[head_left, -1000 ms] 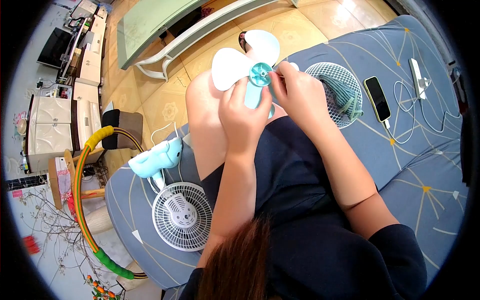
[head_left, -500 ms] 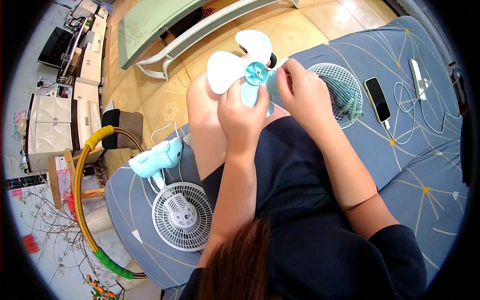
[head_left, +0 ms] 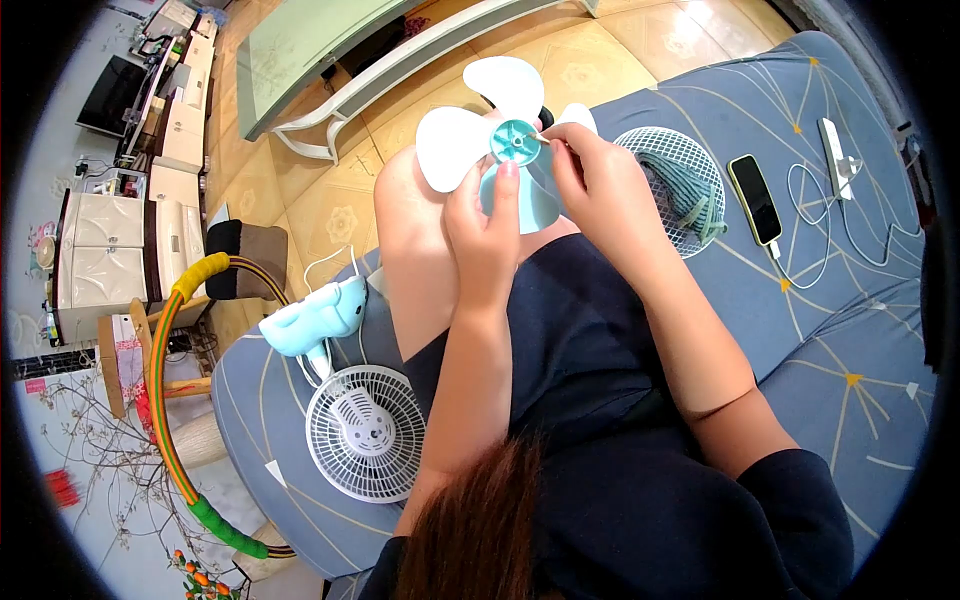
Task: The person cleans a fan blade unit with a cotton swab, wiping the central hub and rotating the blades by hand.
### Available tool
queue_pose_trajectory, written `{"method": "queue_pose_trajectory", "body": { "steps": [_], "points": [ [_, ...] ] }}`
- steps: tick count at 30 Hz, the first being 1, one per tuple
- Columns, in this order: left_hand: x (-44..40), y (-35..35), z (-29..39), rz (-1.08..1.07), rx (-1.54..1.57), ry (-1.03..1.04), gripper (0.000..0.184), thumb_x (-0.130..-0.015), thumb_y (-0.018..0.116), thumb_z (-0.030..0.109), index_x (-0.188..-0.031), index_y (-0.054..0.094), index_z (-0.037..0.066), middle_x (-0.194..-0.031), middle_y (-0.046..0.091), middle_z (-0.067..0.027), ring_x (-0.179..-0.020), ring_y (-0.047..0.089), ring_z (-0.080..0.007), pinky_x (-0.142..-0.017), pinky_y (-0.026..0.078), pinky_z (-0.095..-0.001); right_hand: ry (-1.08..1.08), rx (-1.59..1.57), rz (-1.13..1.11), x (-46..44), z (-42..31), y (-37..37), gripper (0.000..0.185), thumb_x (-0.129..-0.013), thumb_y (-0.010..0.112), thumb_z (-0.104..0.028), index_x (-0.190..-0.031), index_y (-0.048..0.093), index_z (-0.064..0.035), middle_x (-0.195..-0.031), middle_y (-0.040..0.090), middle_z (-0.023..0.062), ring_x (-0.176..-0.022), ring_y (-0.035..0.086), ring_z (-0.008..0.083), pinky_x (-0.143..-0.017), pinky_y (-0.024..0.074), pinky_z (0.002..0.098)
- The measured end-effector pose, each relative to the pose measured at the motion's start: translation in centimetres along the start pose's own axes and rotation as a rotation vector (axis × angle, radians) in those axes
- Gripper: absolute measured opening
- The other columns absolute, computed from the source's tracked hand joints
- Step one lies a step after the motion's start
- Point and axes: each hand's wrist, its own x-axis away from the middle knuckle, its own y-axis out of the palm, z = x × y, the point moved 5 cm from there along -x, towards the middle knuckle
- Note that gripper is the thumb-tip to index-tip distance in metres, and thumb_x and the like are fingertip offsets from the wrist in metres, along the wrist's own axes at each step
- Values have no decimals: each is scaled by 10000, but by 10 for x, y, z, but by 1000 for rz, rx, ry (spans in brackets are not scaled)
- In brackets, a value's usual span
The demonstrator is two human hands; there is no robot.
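Note:
My left hand (head_left: 484,215) is closed on the fan blade piece (head_left: 450,148), thumb just below its teal hub (head_left: 514,143). White and pale blue blades spread around the hub, whose open ribbed side faces up. My right hand (head_left: 600,180) pinches a thin stick (head_left: 541,138) that reaches the hub's right edge; its tip is too small to make out. Right of my right hand, a white mesh fan guard (head_left: 690,155) holds a folded teal cloth (head_left: 676,190). A light blue fan base (head_left: 315,317) with a white rear grille (head_left: 366,433) lies to my left.
On the blue patterned bedding (head_left: 790,340) at the right are a phone (head_left: 754,199) on a cable and a white power strip (head_left: 836,157). A striped hoop (head_left: 157,385) stands at the left. A glass-topped table (head_left: 290,60) is beyond my knees.
The blade piece has turned in my left hand and shifted slightly left. My left thumb now lies below the hub, and my right hand has moved slightly with the stick.

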Motion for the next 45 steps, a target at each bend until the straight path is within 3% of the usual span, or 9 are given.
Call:
{"method": "queue_pose_trajectory", "body": {
  "steps": [3, 6, 9, 23, 26, 29, 33, 39, 45],
  "points": [
    [2, 3, -2, -42, 368, -178, 374, -1037, 464, 223, -1219, 582, -82, -1205, 627, -147, -1139, 592, -217, -981, 442, -311, 9, -25, 4, 0, 0, 0, 179, -921, 599, -183, -939, 659, -15, -759, 667, 227, -736, 673, 396, -679, 543, 467],
    [-1, 8, -8, -99, 535, -252, 548, -1063, 293, 351, -1340, 472, -86, -1298, 567, -163, -1205, 553, -236, -1062, 403, -364, 18, -65, 16, -1, 0, -3, 182, -919, 599, -171, -975, 664, -11, -768, 668, 230, -746, 671, 401, -683, 542, 462],
    [-3, 10, -8, -173, 596, -262, 590, -1065, 234, 353, -1401, 382, -108, -1352, 527, -180, -1282, 504, -260, -1117, 355, -396, 5, -107, 35, -2, 0, -5, 186, -919, 593, -161, -998, 666, -9, -777, 670, 229, -752, 669, 404, -685, 541, 460],
    [-1, 11, -4, -158, 586, -262, 480, -995, 484, 65, -1427, 355, -101, -1354, 537, -176, -1227, 558, -229, -1065, 435, -344, 30, -216, 27, -3, 10, 1, 177, -922, 605, -146, -970, 650, 18, -870, 679, 231, -796, 674, 389, -715, 533, 441],
    [-2, 12, -5, -168, 595, -258, 498, -987, 491, 57, -1433, 342, -106, -1356, 539, -183, -1234, 552, -238, -1069, 429, -350, 10, -273, 28, -3, 8, 2, 206, -944, 593, -163, -978, 638, 36, -841, 688, 208, -738, 690, 336, -646, 542, 404],
    [-1, 13, -4, -221, 612, -292, 524, -965, 491, 25, -1443, 323, -109, -1375, 521, -190, -1249, 540, -245, -1071, 428, -360, 327, -399, -190, 0, 0, -1, 237, -969, 567, -183, -985, 623, 47, -814, 687, 172, -669, 680, 252, -567, 538, 342],
    [0, 14, 7, -246, 555, -289, 572, -918, 494, -25, -1452, 309, -111, -1426, 463, -204, -1287, 508, -252, -1077, 423, -374, 276, -526, -87, 0, 13, 7, 240, -983, 545, -190, -993, 615, 39, -791, 678, 132, -631, 657, 180, -526, 522, 290],
    [2, 13, 13, -321, 671, -308, 524, -944, 483, 64, -1417, 372, -133, -1389, 487, -190, -1244, 527, -229, -1049, 429, -346, 201, -439, -3, -7, 29, 1, 230, -982, 546, -186, -979, 607, 36, -802, 688, 122, -641, 659, 189, -598, 527, 322],
    [3, 12, -2, -331, 689, -258, 534, -1012, 439, 319, -1347, 461, -96, -1391, 497, -217, -1262, 526, -286, -1083, 395, -441, 148, -297, 35, -11, 30, -9, 221, -969, 558, -183, -967, 618, 30, -827, 697, 175, -698, 695, 278, -649, 531, 357]
  ]
}}
